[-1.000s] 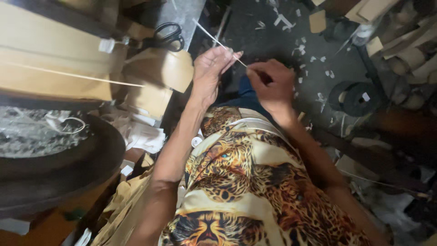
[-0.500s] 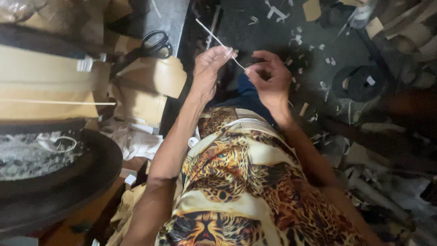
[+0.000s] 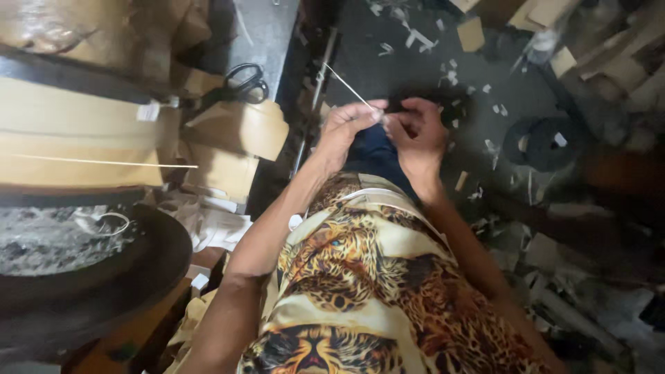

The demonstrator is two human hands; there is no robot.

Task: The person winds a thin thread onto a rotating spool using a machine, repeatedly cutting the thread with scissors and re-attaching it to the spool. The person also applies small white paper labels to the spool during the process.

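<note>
My left hand (image 3: 346,128) pinches a thin pale stick (image 3: 348,88) that slants up and to the left from its fingertips. My right hand (image 3: 419,131) is closed right beside it, fingertips meeting the left hand's at the stick's lower end. Whether the right hand holds something small of its own is hidden by the fingers. Both hands hover over my lap, above a dark blue cloth (image 3: 374,156) and a shirt (image 3: 360,277) with a big-cat print.
Black-handled scissors (image 3: 244,83) lie on brown paper pieces (image 3: 239,131) at the left. A second thin stick (image 3: 104,163) lies across a tan roll. A dark round dish (image 3: 90,270) holds clear plastic. A black tape roll (image 3: 544,142) and paper scraps litter the dark floor.
The view has shifted, so the hands sit lower and more central. The right hand's fingers have closed in against the left hand at the stick's end.
</note>
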